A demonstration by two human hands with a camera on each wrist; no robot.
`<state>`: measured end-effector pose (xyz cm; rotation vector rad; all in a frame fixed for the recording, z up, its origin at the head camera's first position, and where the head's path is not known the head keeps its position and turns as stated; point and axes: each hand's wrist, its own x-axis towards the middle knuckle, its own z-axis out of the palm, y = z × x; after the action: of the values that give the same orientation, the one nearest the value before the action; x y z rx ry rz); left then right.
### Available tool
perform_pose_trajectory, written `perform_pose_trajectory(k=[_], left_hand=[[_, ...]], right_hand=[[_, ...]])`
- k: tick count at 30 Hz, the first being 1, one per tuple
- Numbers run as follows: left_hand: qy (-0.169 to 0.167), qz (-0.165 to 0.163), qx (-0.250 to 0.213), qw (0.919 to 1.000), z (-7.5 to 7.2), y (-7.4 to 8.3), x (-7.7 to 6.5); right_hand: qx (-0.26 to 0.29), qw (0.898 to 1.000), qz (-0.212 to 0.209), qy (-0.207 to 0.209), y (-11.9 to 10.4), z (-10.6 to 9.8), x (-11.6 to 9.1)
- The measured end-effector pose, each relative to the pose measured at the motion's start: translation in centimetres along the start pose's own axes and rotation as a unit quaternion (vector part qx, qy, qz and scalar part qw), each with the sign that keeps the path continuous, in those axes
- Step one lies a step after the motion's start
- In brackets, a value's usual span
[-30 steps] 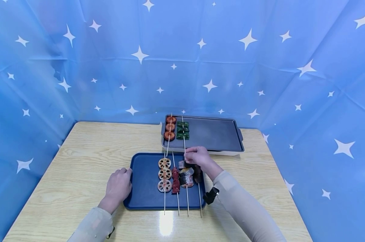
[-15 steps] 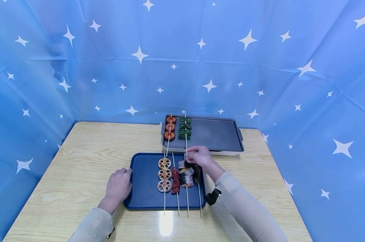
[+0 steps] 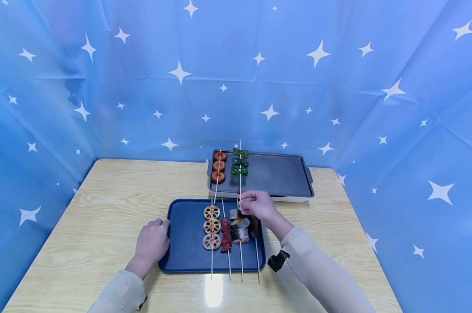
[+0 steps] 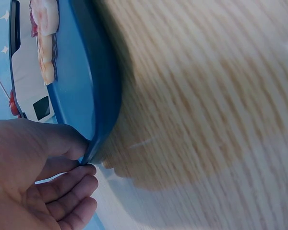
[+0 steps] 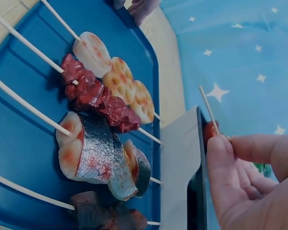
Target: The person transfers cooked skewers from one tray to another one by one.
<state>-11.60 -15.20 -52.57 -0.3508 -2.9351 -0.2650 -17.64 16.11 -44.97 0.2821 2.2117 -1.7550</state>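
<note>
My right hand [image 3: 259, 205] pinches the stick end of a green pepper skewer [image 3: 240, 161] between thumb and fingers. Its several green pieces are over the left part of the dark grill plate [image 3: 279, 174]; they look raised, with a shadow beneath. Beside it on the plate lies a skewer of round reddish-brown slices [image 3: 218, 166]. My left hand [image 3: 153, 240] grips the left rim of the blue tray [image 4: 105, 81], thumb on top and fingers underneath. On that tray lie a lotus root skewer [image 3: 211, 226], a red meat skewer [image 5: 93, 91], a fish skewer [image 5: 93, 148] and a dark-chunk skewer [image 5: 103, 211].
The grill plate sits on a pale base [image 3: 292, 198] just behind the tray, on a light wooden table [image 3: 103, 208]. Stick ends overhang the tray's front rim. A blue curtain [image 3: 236, 78] with white stars surrounds the table's back and sides.
The right hand has shifted the green pepper skewer slightly right and away from me, and its pieces now appear higher above the plate. The left hand keeps its grip on the tray.
</note>
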Motion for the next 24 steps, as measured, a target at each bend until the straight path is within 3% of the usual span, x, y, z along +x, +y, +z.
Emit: perform_pose_trajectory(k=[24], left_hand=[[-0.010,-0.005,0.001,0.9999,0.0,0.0,0.1]], right_hand=[[-0.043,0.997,-0.035,-0.057,0.0,1.2,-3.2]])
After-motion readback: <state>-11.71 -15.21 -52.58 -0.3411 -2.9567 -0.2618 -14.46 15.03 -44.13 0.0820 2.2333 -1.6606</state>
